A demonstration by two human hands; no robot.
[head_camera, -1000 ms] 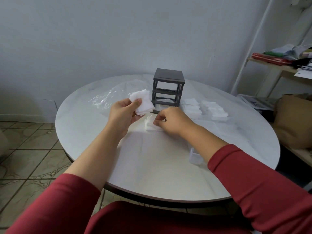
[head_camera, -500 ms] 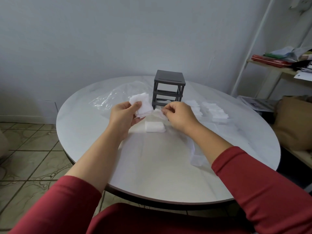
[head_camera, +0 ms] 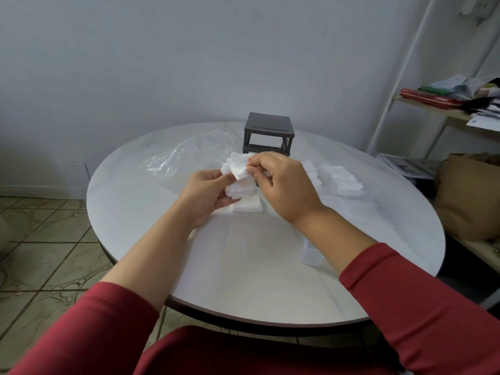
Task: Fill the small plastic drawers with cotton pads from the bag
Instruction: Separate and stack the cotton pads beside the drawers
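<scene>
Nearest, a clear drawer [head_camera: 311, 255] sits on the tabletop [head_camera: 243, 272]. Beyond, our left grip [head_camera: 205, 197] curls round a stack of cotton pads [head_camera: 239, 171]; our right grip [head_camera: 281, 185] pinches the top ones. We seem to be portioning; next, carry them into that drawer.

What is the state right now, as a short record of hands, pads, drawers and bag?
left hand: grips a bunch of cotton pads above the table
right hand: fingers pinch the top of that bunch
loose stack: on the table, below the held bunch
pad piles: right of the drawer frame
clear drawer: by the right forearm, contents unclear
bag: crumpled, left of the frame
</scene>
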